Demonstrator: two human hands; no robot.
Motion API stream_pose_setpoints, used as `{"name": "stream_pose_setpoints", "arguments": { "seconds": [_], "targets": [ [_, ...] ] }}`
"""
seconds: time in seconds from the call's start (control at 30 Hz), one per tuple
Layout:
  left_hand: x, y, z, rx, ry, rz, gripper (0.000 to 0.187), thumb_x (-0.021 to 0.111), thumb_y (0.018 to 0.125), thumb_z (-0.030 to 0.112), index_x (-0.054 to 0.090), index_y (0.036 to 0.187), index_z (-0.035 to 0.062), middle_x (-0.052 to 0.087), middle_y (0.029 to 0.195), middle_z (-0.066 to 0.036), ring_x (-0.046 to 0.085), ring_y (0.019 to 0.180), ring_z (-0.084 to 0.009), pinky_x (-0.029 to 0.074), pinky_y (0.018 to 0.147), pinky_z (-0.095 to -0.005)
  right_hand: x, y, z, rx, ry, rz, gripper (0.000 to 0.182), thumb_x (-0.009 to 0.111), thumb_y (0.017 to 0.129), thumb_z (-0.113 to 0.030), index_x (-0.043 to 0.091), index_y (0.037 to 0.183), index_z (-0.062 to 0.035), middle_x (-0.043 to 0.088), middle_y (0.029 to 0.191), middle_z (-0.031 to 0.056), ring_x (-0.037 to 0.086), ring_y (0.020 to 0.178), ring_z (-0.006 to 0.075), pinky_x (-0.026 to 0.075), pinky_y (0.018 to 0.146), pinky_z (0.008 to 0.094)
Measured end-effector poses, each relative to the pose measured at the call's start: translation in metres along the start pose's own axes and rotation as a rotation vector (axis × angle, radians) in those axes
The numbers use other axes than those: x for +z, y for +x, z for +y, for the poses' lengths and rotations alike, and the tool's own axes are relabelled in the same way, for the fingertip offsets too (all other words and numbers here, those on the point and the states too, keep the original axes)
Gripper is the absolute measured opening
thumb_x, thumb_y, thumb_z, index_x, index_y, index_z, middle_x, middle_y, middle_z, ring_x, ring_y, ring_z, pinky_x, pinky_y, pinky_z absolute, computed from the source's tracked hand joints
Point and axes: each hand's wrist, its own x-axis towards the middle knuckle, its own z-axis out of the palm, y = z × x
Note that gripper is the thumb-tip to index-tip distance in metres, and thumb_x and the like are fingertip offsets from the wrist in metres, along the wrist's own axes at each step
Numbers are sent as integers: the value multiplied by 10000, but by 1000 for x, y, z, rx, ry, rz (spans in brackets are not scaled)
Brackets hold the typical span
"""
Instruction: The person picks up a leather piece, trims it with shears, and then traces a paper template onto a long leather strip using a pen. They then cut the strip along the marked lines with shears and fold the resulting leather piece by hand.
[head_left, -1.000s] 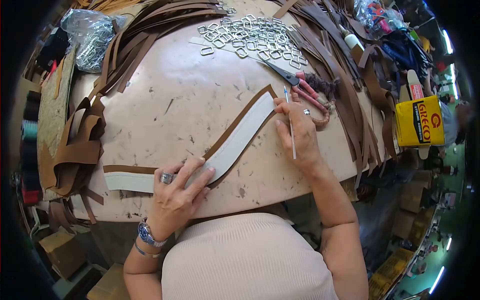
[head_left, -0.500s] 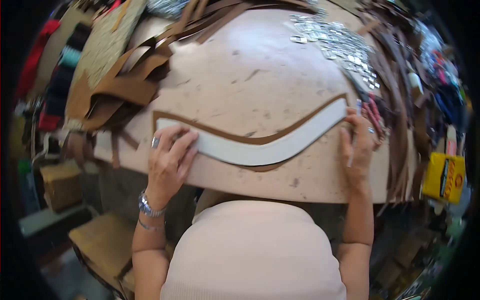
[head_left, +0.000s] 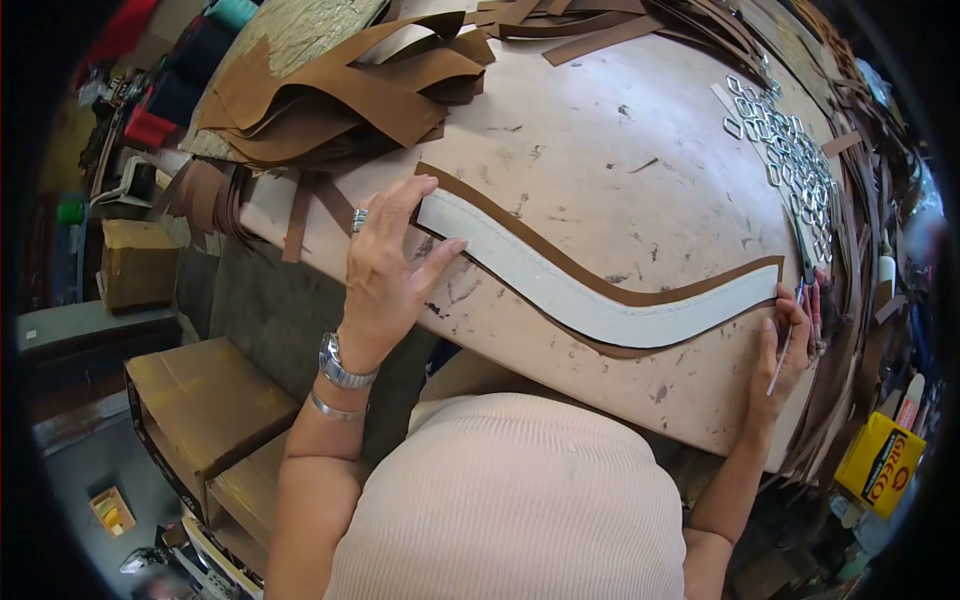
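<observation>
A white curved template (head_left: pixel 560 285), shaped like a shallow wave, lies over a slightly larger piece of brown leather (head_left: pixel 590 282) on the table. Brown margin shows mainly along its upper edge. My left hand (head_left: pixel 385 265) is at the left end, fingertips touching the end and thumb apart at the lower edge. At the right end is my right hand (head_left: pixel 785 350), its fingers closed around a thin whitish pen-like stick (head_left: pixel 778 362) and its fingertips touching the template's tip. Beside that hand, red-handled scissors (head_left: pixel 816 305) are partly hidden.
Brown leather pieces (head_left: pixel 340 95) are heaped at the back left of the marked table (head_left: pixel 560 140). Many metal buckles (head_left: pixel 790 150) lie at the right. Dark strips hang over the right edge near a yellow box (head_left: pixel 880 463). Cardboard boxes (head_left: pixel 210 390) stand at lower left.
My view has turned, so the table and template appear tilted, with the left end higher. My left fingers have moved off the template's face to its left end; my right hand stays at the right end.
</observation>
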Motion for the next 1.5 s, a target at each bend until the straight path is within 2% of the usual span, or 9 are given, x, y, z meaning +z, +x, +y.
{"name": "stream_pose_setpoints", "arguments": {
  "seconds": [0.1,0.23,0.4,0.53,0.67,0.83,1.17,1.27,1.5],
  "targets": [
    [-2,0,0,-82,-98,-19,566,729,652,109,487,1159,40,549,1100,-136,545,942,-264,462,799,-330,-1,0,1,-4,4,-1,255,466,819,38,488,1071,7,505,1184,138,467,1105,197,337,963,300],
    [0,1,-13,-55,-133,8,634,743,629,81,466,1198,51,528,1130,-126,552,928,-229,483,762,-297,-1,0,2,2,21,5,251,462,832,25,486,1081,6,501,1193,131,463,1108,184,329,965,287],
    [0,3,-8,-100,-162,65,670,745,623,69,446,1223,65,491,1172,-112,543,937,-210,481,766,-294,0,0,4,3,57,11,242,457,820,34,482,1060,17,504,1185,141,457,1119,209,308,982,311],
    [1,2,-7,-115,-149,50,577,729,630,44,503,1160,50,532,1115,-109,539,942,-220,474,778,-296,1,0,-2,10,56,24,236,457,811,34,478,1046,24,513,1172,148,461,1112,223,305,983,321],
    [-1,1,-9,-18,-28,6,407,698,646,28,585,1037,26,587,1042,-107,534,961,-264,435,830,-332,-1,-1,4,25,60,-9,251,447,806,30,477,1054,8,502,1181,148,460,1116,215,323,974,314],
    [2,0,-12,-30,-24,1,371,668,691,15,590,1053,18,574,1105,-97,527,984,-214,425,827,-294,1,1,-5,-23,51,44,232,505,759,49,495,984,-4,556,1098,150,517,1042,238,361,927,315],
    [5,-4,-19,-59,-122,-23,345,625,743,-5,558,1080,7,538,1151,-93,503,1022,-190,416,839,-287,-5,1,-5,2,43,34,294,563,694,53,498,970,-23,561,1071,138,510,999,292,381,878,355],
    [5,-5,-21,-70,-154,-21,340,617,754,-3,552,1087,3,531,1156,-92,503,1022,-184,413,846,-284,-6,1,-4,-57,-44,28,265,533,729,22,496,986,-29,577,1097,87,533,866,163,418,678,244],
    [5,-5,-20,-79,-147,-27,337,617,760,3,549,1090,-3,528,1160,-93,503,1026,-183,406,864,-286,-7,3,-4,-117,-58,21,269,540,724,19,493,987,-19,568,1108,113,539,941,232,405,826,306]
  ]
}}
